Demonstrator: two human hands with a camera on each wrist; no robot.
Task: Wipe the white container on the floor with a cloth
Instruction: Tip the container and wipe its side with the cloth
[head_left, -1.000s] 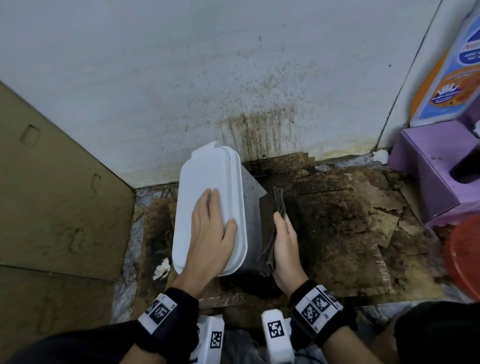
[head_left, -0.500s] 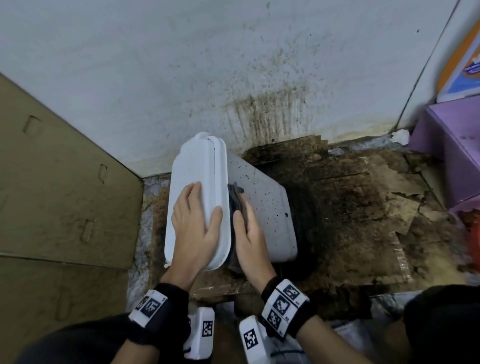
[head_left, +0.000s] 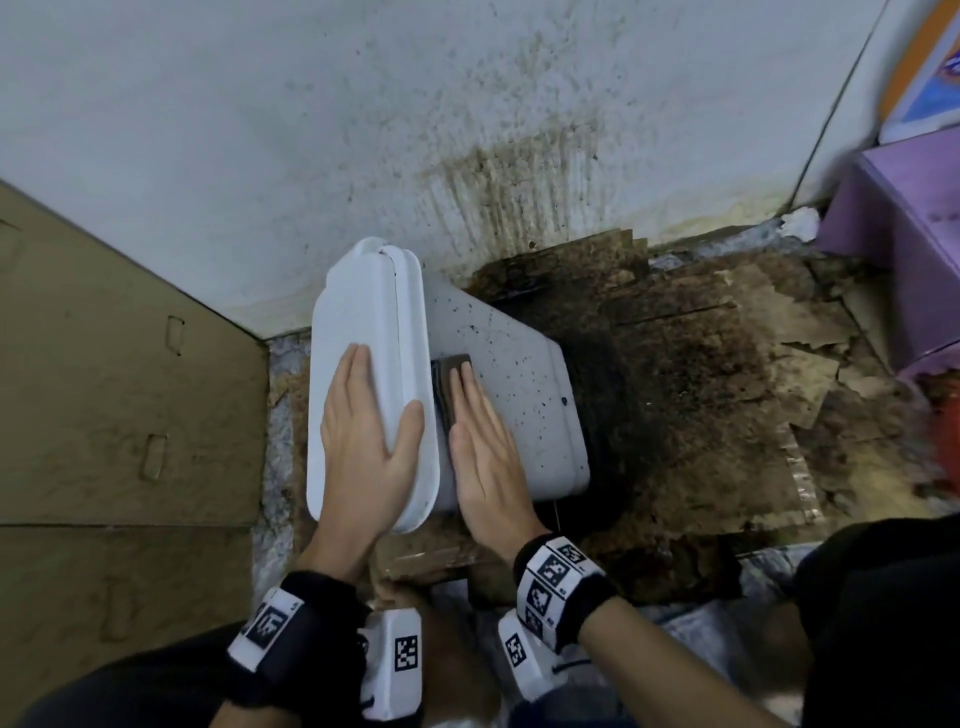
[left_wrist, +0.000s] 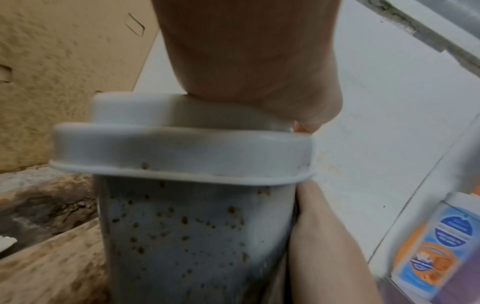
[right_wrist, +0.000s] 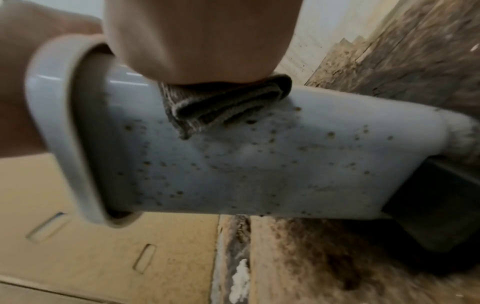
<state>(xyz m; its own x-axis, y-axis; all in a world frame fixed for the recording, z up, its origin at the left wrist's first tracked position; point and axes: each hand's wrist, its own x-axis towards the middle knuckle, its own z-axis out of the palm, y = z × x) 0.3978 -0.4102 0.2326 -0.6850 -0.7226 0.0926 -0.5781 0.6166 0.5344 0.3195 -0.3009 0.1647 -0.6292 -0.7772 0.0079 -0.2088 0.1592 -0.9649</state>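
Note:
A tall white container (head_left: 519, 405) with a white lid (head_left: 363, 332) is tipped over to the left on the dirty floor, its speckled side (right_wrist: 259, 164) facing up. My left hand (head_left: 363, 431) lies flat on the lid (left_wrist: 182, 148), fingers straight. My right hand (head_left: 483, 447) presses a folded grey cloth (head_left: 449, 382) flat against the container's side just beside the lid. The same cloth (right_wrist: 223, 105) bunches under my palm in the right wrist view. Brown spots cover the container wall (left_wrist: 182, 236).
A stained white wall (head_left: 467, 130) rises right behind the container. Flat cardboard (head_left: 114, 405) leans at the left. Soiled, torn cardboard (head_left: 727, 395) covers the floor to the right. A purple stool (head_left: 904, 249) and an orange-blue bottle (left_wrist: 436, 246) stand at the far right.
The container has tipped further left, so more of its speckled side shows. My right hand moved from beside it onto that side, laying the cloth flat there. The left hand stayed on the lid.

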